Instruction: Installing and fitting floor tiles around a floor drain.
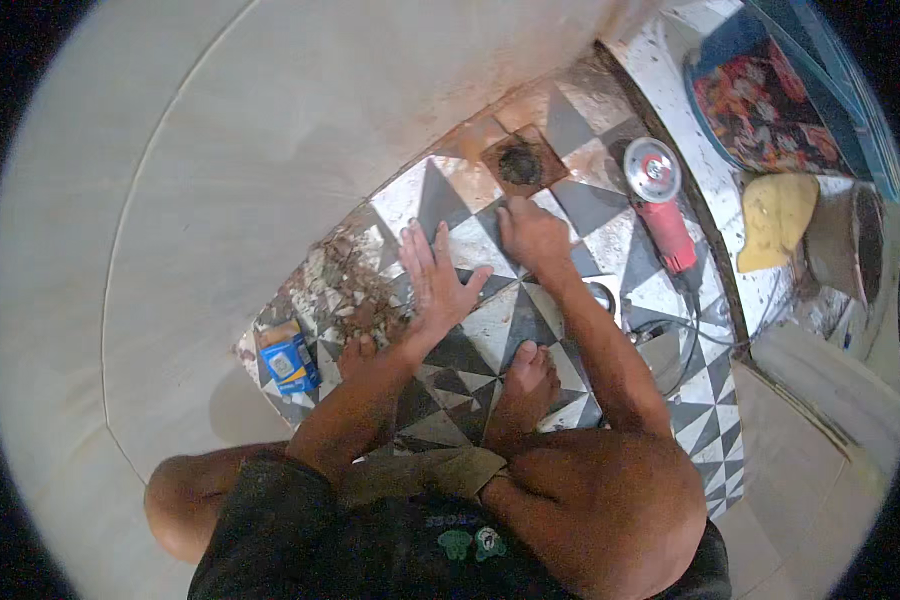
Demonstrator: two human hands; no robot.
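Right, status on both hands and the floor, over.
Left hand open, palm down over tiles. Right hand curled near drain, grip contents unseen. Rubble beside left hand; grinder lies right, clear of both hands.

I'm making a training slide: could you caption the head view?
Left grip spread and right grip curled over patterned tiles, near a drain, rubble and a red angle grinder.

Stained grey and white tiles (488,322) lie flat.

dim, grainy, fisheye-bent black rim
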